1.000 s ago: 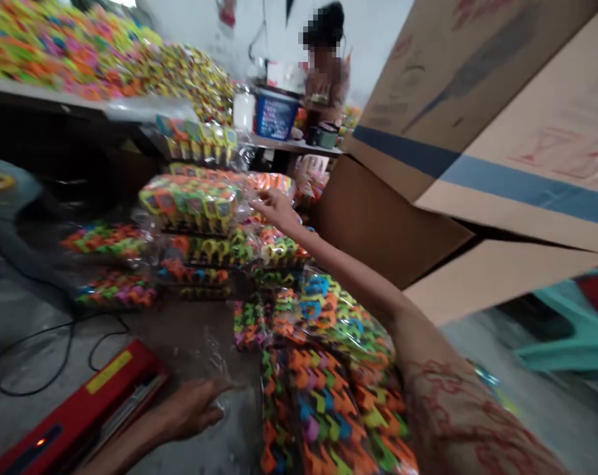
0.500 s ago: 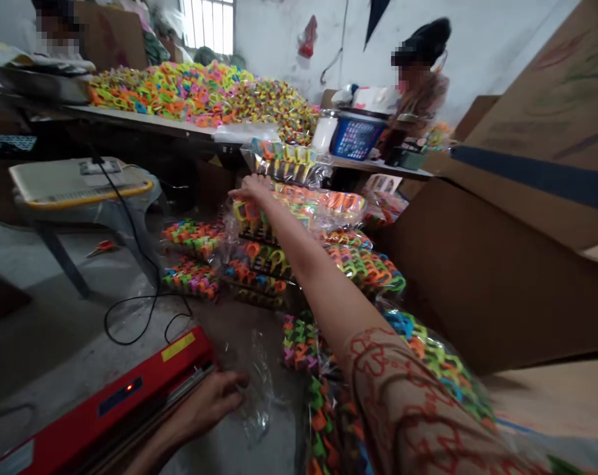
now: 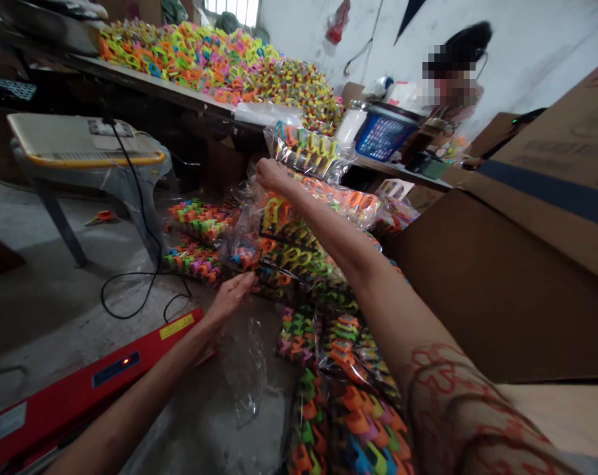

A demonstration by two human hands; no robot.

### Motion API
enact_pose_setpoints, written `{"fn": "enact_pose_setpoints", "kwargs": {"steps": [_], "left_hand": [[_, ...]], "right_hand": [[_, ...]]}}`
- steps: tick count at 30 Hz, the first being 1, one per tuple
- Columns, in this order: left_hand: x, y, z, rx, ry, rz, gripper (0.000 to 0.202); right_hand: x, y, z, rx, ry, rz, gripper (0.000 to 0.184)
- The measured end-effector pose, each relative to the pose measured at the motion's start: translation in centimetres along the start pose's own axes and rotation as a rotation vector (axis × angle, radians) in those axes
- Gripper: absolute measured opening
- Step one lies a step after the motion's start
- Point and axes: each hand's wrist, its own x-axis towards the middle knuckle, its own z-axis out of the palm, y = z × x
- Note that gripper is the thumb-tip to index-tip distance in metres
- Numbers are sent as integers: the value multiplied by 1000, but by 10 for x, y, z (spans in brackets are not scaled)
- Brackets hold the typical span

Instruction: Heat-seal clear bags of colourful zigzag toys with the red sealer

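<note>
My right hand (image 3: 270,174) reaches forward onto the top of a stack of clear bags filled with colourful plastic pieces (image 3: 299,231), fingers closed on the plastic of the top bag (image 3: 328,198). My left hand (image 3: 229,298) is raised at the near lower edge of the same stack, fingers together and touching a bag near its bottom. More filled bags (image 3: 343,396) lie on the floor under my right forearm. A loose clear plastic bag (image 3: 246,369) lies on the floor below my left hand.
A red heat sealer (image 3: 81,389) lies on the floor at left with a black cable (image 3: 140,290). Large cardboard boxes (image 3: 506,277) stand at right. A long table (image 3: 180,92) heaped with colourful pieces runs behind; a person (image 3: 451,86) works at its far end. A stool (image 3: 81,152) stands at left.
My left hand rose from the floor beside the sealer up to the lower edge of the bag stack. My right hand stayed on the top bag while the view shifted.
</note>
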Motion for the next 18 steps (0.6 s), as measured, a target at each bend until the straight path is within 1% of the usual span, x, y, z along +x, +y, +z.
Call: {"fn": "enact_pose_setpoints", "kwargs": {"steps": [2,5,7,8,9,10,11,12,14,15,16,18], "left_hand": [[3,12,3,-34,19,110,111],[-8,27,8,-27,14,275,131],[-27,33,9,-20,-11,378,144],[-41,35,7,-13,-11,426,146],[-56,37,4,6,11,469,144],[-73,37,-2,38,59,500,136],[-91,36,-10,79,126,516,122],[-109,35,-20,124,203,517,103],[-143,32,-44,199,346,480,62],[-159,29,-56,212,406,444,51],[-174,25,-67,210,466,405,48],[-200,14,-84,174,632,359,46]], "right_hand": [[-28,-10,-33,20,6,53,44],[-84,-43,-94,29,45,104,43],[-122,-69,-128,78,109,87,39],[-139,-82,-140,131,143,58,36],[-154,-93,-148,205,174,22,33],[-167,-103,-152,299,195,-20,30],[-178,-111,-152,414,210,-65,29],[-187,-118,-147,547,212,-112,32],[-204,-133,-126,856,158,-176,47],[-214,-142,-110,1021,95,-172,54],[-224,-153,-92,1183,19,-131,61],[-250,-179,-54,1458,-161,55,68]]}}
